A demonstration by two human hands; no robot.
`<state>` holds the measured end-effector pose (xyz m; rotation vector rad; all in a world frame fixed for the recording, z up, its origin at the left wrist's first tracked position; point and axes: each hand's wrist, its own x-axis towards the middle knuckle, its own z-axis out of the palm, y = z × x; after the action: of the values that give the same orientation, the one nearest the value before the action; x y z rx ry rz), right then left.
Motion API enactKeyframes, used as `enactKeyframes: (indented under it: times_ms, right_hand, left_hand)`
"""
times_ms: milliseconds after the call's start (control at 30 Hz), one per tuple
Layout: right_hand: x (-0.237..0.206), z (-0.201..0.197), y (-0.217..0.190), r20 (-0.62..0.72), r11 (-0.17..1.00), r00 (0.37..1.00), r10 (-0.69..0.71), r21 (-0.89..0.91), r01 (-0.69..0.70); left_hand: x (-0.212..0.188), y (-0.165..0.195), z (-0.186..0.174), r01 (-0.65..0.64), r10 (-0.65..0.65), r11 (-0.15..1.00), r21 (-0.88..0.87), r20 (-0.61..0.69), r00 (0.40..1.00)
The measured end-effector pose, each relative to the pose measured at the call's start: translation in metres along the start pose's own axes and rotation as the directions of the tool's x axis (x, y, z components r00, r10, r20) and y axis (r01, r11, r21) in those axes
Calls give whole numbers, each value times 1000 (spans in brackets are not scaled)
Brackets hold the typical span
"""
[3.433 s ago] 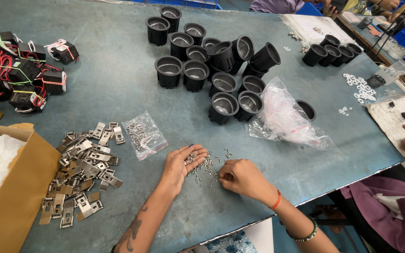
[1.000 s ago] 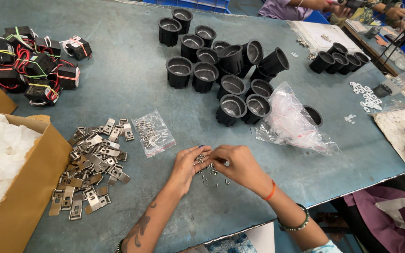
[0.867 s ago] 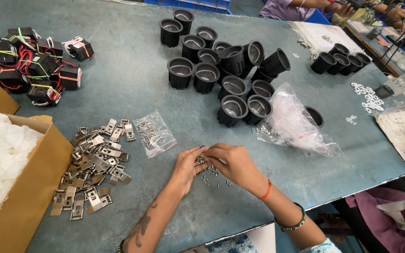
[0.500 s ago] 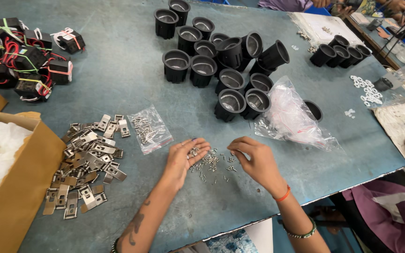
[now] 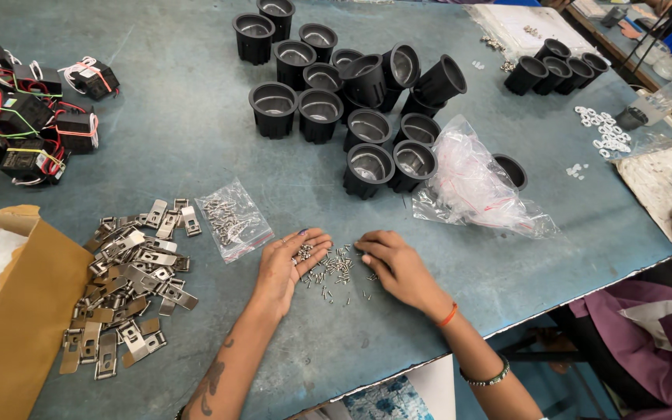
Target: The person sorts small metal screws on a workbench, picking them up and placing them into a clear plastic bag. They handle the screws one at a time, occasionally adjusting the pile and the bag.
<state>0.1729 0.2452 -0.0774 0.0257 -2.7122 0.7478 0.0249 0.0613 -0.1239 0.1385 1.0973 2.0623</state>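
Both hands work a scatter of small screws (image 5: 334, 272) on the blue bench (image 5: 196, 117): left hand (image 5: 285, 268) cupped palm-up, a few screws in it, right hand (image 5: 394, 264) palm-down, fingers curled beside the pile. A careless sweep could roll screws off the near edge. Roughly fourteen black cups (image 5: 355, 124) cluster beyond, one bagged screw packet (image 5: 231, 220) alongside.
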Motion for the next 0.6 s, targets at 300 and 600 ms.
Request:
enactKeyframes:
  times_ms: [300, 600]
  right_hand:
    - [-14, -11, -21, -9, 998, 1000, 8, 55, -8]
    - [-27, -6, -14, -9, 987, 988, -155, 37, 155]
  left_hand:
    - [-3, 1, 1, -3, 3, 1000, 19, -1, 1000]
    - [-7, 6, 5, 1, 0, 999, 48, -26, 1000]
